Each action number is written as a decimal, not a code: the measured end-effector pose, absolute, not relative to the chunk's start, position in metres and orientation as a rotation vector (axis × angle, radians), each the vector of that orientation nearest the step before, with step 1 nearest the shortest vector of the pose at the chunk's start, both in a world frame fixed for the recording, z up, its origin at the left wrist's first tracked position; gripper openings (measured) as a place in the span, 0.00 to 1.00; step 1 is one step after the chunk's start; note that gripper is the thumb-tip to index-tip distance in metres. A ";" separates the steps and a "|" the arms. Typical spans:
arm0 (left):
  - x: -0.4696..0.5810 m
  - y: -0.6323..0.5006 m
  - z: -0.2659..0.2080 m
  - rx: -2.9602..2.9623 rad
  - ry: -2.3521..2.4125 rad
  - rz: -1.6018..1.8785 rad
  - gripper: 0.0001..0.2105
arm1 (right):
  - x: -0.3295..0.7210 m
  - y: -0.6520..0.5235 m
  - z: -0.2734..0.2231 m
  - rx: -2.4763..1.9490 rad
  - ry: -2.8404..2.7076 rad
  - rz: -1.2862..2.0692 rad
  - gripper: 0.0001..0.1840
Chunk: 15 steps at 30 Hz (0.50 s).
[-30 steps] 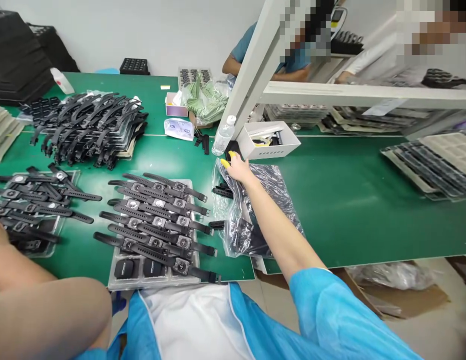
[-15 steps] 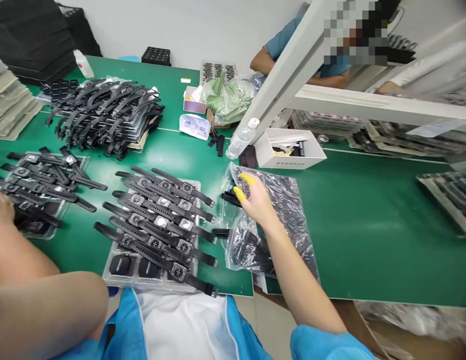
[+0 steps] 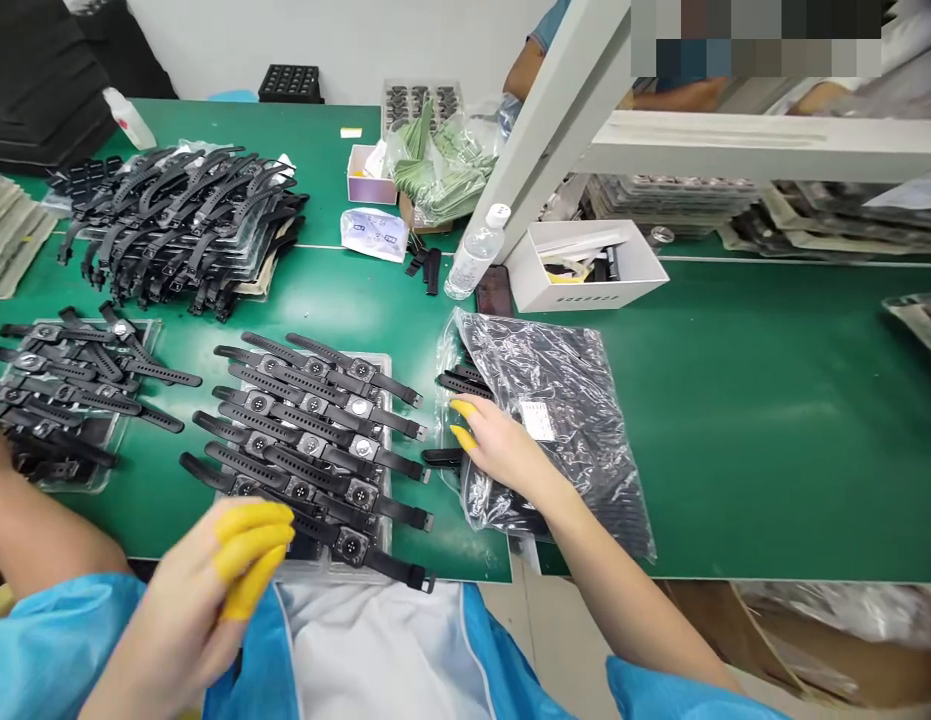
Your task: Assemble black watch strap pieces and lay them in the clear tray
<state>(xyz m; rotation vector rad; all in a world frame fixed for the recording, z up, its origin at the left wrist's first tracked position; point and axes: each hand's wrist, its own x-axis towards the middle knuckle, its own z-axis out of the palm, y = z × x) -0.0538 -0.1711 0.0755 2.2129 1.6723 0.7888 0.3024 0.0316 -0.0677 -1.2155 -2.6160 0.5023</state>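
My right hand [image 3: 502, 445], with yellow finger cots on its thumb and index finger, rests over the mouth of a clear plastic bag [image 3: 570, 375] of black watch straps. Its thumb and finger are apart, close to loose black straps [image 3: 465, 383] at the bag's opening. Nothing shows between them. My left hand [image 3: 202, 590] is raised at the near left corner of a clear tray [image 3: 386, 375]. Its yellow-capped fingers are bent and pressed together; whatever they hold, if anything, is hidden. Rows of black smartwatches [image 3: 311, 445] lie face down across that tray, straps overhanging.
Another person's arm [image 3: 45, 520] reaches in at the left, beside a second tray of watches [image 3: 82, 385]. Stacked watch trays [image 3: 187, 235] stand behind. A water bottle [image 3: 476, 255], a phone [image 3: 495, 290] and a white box [image 3: 585, 270] lie beyond the bag, near a slanted white post [image 3: 547, 130].
My left hand has come into view at the tray's near left corner. My right hand has moved down and left over the bag's mouth. The view has shifted slightly.
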 end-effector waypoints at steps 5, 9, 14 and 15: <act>-0.042 -0.205 0.012 2.443 1.812 0.442 0.11 | 0.312 0.027 -0.055 -1.316 -2.813 0.500 0.16; -0.031 -0.215 0.001 2.541 1.968 0.080 0.11 | 0.302 0.016 -0.036 -1.200 -3.030 0.610 0.09; -0.014 -0.200 0.013 2.457 2.070 -0.277 0.08 | 0.301 0.016 -0.041 -1.343 -3.082 0.484 0.02; -0.013 -0.198 0.014 2.462 2.068 -0.303 0.08 | 0.303 0.018 -0.045 -1.361 -3.080 0.469 0.02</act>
